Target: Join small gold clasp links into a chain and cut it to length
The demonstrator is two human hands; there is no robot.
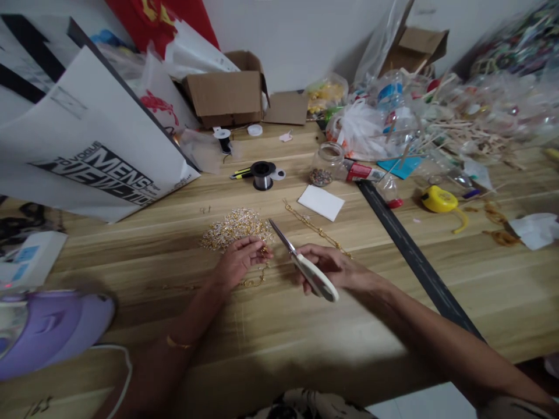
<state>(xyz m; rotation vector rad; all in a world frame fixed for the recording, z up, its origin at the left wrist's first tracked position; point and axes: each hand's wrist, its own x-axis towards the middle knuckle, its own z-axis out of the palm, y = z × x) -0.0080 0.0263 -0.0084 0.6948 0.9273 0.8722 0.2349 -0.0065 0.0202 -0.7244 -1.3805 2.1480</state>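
My right hand is closed round the pale handle of a pair of scissors, whose blades point up and to the left. Those blades look closed. My left hand pinches part of a gold beaded chain, which trails down onto the wooden table below the fingers. Just beyond the left hand lies a heap of gold and clear beads. Behind the scissors, a second gold chain stretches across the tabletop beside a folded white paper.
A wire spool and a jar of beads stand farther back. To the right are a black metal strip, a yellow tape measure and piled plastic bottles. At left stand a large paper bag and a purple iron.
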